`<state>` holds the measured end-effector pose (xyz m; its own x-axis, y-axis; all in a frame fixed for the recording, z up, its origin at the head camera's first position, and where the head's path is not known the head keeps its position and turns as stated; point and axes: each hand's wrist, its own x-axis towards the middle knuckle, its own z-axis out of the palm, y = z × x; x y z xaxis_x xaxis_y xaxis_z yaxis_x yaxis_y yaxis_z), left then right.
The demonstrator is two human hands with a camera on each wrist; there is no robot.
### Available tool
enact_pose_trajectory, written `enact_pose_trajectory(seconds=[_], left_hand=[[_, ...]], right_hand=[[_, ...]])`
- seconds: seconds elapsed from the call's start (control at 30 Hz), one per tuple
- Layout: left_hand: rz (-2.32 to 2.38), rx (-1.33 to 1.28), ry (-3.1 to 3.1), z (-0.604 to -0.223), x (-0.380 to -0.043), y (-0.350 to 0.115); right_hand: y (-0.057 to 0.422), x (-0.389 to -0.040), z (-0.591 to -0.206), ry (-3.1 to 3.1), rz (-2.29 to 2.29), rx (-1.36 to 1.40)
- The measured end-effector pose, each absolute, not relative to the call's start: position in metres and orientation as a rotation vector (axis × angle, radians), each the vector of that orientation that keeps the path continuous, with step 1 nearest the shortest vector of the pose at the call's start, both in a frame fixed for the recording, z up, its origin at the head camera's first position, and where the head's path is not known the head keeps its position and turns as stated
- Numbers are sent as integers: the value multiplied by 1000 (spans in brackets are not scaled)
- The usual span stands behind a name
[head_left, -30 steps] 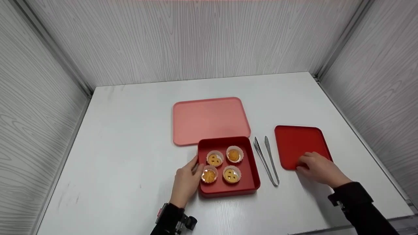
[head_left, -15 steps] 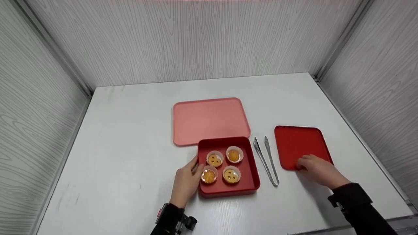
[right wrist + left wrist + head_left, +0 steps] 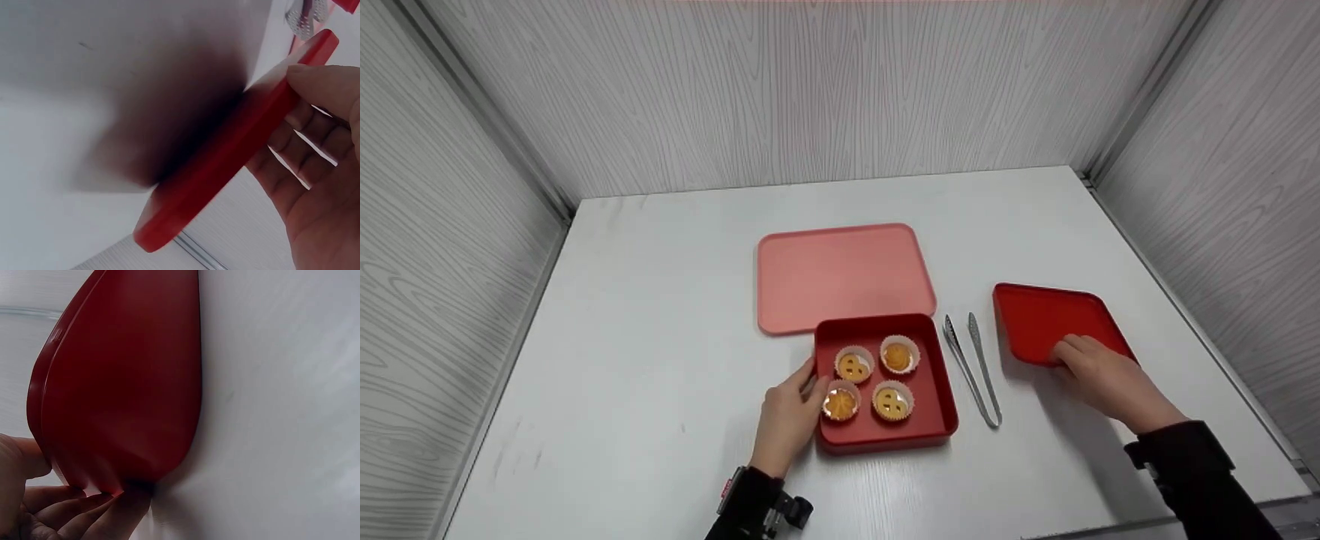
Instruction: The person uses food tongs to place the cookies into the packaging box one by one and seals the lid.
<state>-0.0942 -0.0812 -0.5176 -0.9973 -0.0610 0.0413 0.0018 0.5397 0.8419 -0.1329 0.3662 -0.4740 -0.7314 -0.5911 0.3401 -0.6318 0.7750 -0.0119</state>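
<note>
My left hand holds the left side of a square red box. In the left wrist view, the thumb is at the rim of the box and the fingers lie along its outer wall. Inside stand several small pastries in white paper cups. Over on the right, my right hand grips the near edge of a shallow square red lid. The right wrist view shows the thumb on one side of the lid and the fingers on the other. That near edge is raised, with a shadow beneath.
Silver tongs lie spread on the white table, between box and lid. A pink rectangular tray lies just behind the box. Pale wood-patterned walls stand at the back and both sides.
My right hand has taken hold of the lid, lifted its near edge and shifted it slightly to the right. The left hand and the box have stayed in place.
</note>
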Motion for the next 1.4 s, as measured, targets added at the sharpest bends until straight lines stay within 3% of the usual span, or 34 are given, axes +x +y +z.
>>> enact_pose_trajectory(seconds=[0.97,1.4], left_hand=[[-1489,33,-2742,-515,-97,-84],[-1573,49,-2654,-491,-102,-93]], right_hand=[[352,-143,-413,-2368,286,775],[325,-136,-382,-2254,381,874]])
